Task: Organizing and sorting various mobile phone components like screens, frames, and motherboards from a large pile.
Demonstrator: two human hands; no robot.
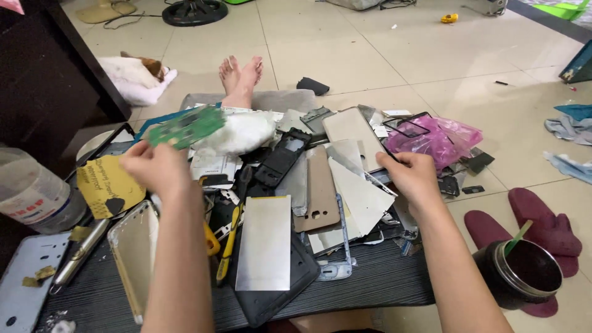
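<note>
1. Your left hand (157,165) is raised over the left part of the dark board (382,277), its fingers pinched shut on a green circuit board (188,127), which sticks out to the right of the hand, tilted and blurred.
2. Just right of the circuit board lies a crumpled white cloth (242,132), resting on the heap of phone parts.
3. Your right hand (414,176) is at the right edge of the heap, fingers curled down among the thin plates there; you cannot tell from this view whether it grips one of them.
4. Between your hands lie a brown phone back cover (317,197), a black phone frame (282,157) and a plain silver plate (265,243).
5. Under your left forearm sits a gold phone frame (132,250); a yellow-handled tool (229,240) lies just right of it.
6. A pink plastic bag (441,139) lies beyond your right hand, near it.
7. Left of your left hand is a torn yellow card piece (105,182), and past it a clear plastic bottle (31,191) on its side.
8. A dark metal cup (521,274) with a green straw stands on the floor right of your right forearm, beside maroon slippers (542,219).
9. Your bare feet (240,74) rest on the tiled floor beyond the heap.
</note>
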